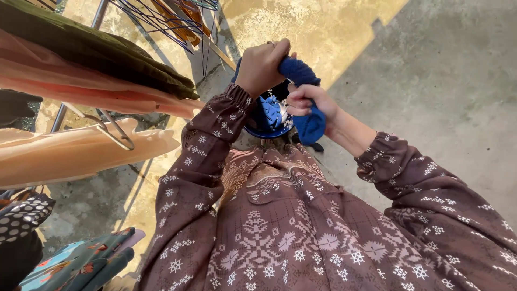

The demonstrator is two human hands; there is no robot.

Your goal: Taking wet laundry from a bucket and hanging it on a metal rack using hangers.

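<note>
A dark blue cloth [307,102] is stretched and twisted between both hands above a blue basin [264,121]. My left hand [263,67] is clenched around the upper end of the cloth. My right hand [308,99] grips the lower end, which hangs down past the basin's rim. Inside the basin lie more blue fabric and white foam. Brown patterned sleeves with white motifs cover both arms.
A drying rack [107,129] at the left carries peach, dark green and patterned clothes. Wire hangers [172,21] hang at the top. The concrete floor [441,81] spreads to the right, part sunlit, part shaded. More patterned clothes [81,264] hang at lower left.
</note>
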